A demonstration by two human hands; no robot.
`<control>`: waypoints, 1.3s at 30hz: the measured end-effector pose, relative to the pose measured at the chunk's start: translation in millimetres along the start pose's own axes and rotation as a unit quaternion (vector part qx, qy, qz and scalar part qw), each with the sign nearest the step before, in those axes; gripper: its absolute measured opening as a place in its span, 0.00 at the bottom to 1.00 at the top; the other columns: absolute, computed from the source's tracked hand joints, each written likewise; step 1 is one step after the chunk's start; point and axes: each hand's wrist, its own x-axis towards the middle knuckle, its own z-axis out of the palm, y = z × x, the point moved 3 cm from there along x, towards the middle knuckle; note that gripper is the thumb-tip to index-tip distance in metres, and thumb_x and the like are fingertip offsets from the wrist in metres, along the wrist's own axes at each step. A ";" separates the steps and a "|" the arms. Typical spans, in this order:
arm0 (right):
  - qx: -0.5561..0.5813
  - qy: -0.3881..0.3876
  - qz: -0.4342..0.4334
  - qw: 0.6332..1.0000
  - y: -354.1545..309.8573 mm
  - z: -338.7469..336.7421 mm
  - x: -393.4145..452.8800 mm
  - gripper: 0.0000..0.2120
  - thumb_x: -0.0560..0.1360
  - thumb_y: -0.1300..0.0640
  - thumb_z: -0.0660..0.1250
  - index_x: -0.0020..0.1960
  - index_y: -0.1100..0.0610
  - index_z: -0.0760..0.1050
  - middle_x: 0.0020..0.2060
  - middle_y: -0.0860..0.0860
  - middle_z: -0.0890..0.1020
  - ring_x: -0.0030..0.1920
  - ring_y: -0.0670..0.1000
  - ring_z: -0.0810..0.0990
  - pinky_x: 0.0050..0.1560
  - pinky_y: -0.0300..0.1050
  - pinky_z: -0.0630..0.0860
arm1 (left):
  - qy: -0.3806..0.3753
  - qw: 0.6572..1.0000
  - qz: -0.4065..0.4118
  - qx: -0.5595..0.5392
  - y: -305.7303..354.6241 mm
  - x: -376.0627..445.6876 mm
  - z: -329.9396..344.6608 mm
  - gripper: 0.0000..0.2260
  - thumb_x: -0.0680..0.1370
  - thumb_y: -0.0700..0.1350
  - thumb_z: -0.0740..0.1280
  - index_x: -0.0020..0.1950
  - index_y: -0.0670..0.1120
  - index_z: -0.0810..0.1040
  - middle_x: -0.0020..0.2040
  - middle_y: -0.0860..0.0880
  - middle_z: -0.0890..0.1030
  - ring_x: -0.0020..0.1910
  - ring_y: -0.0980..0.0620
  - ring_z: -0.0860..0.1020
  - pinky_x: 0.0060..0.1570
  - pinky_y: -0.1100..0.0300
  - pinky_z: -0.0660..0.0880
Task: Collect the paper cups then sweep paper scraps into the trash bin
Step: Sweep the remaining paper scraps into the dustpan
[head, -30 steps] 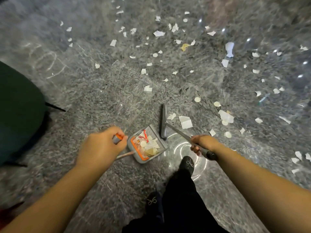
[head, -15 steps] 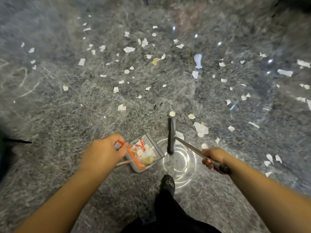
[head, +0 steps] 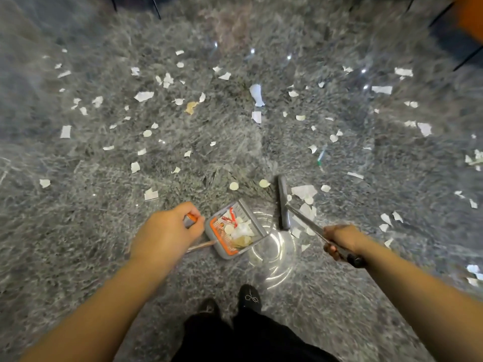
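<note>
While the left hand (head: 167, 231) grips one dustpan (head: 235, 231) handle, the right hand (head: 342, 240) clasps one broom (head: 283, 205). Dozens of paper scraps (head: 143, 96) litter the floor (head: 78, 231); two feet stand below.

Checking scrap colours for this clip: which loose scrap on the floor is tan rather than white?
The crumpled tan scrap lying far ahead of the dustpan, left of the tall white strip; the scraps around it are white or pale cream.
</note>
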 end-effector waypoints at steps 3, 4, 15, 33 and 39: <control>0.039 0.005 0.000 0.999 -3.2 1.3 -7.0 0.05 0.80 0.63 0.55 0.48 0.60 0.69 0.28 0.58 0.69 0.16 0.48 0.63 0.19 0.33 0.63 | -0.010 0.998 0.054 0.003 18.2 25.3 -2.6 0.08 0.74 0.57 0.69 0.37 0.58 0.74 0.28 0.53 0.76 0.29 0.53 0.74 0.29 0.59 0.71; 0.052 0.003 -0.002 0.999 -5.0 2.7 -10.3 0.05 0.80 0.64 0.55 0.49 0.59 0.69 0.28 0.58 0.69 0.16 0.48 0.63 0.19 0.32 0.62 | -0.016 0.997 0.077 0.010 23.9 33.4 -2.9 0.08 0.73 0.57 0.69 0.36 0.59 0.74 0.27 0.53 0.75 0.29 0.52 0.74 0.29 0.59 0.71; 0.106 0.052 -0.033 0.992 -5.8 -15.1 -26.0 0.08 0.79 0.66 0.58 0.55 0.66 0.73 0.27 0.56 0.68 0.18 0.49 0.65 0.23 0.34 0.62 | -0.084 0.971 0.211 0.079 99.0 133.5 2.2 0.09 0.73 0.60 0.68 0.36 0.61 0.73 0.29 0.53 0.76 0.28 0.53 0.74 0.26 0.60 0.68; 0.128 0.147 0.029 0.980 20.9 -140.0 35.2 0.05 0.78 0.63 0.60 0.48 0.63 0.74 0.21 0.55 0.73 0.18 0.51 0.69 0.21 0.38 0.66 | -0.084 0.962 0.213 0.150 213.2 207.2 59.3 0.10 0.74 0.58 0.68 0.36 0.57 0.73 0.29 0.53 0.76 0.29 0.51 0.74 0.27 0.60 0.66; 0.071 0.144 0.064 0.985 22.9 -163.0 63.0 0.06 0.77 0.65 0.58 0.48 0.67 0.73 0.20 0.56 0.74 0.18 0.52 0.70 0.22 0.39 0.67 | -0.085 0.962 0.196 0.172 219.7 210.5 58.5 0.09 0.74 0.59 0.66 0.37 0.57 0.73 0.32 0.53 0.78 0.31 0.50 0.75 0.31 0.58 0.73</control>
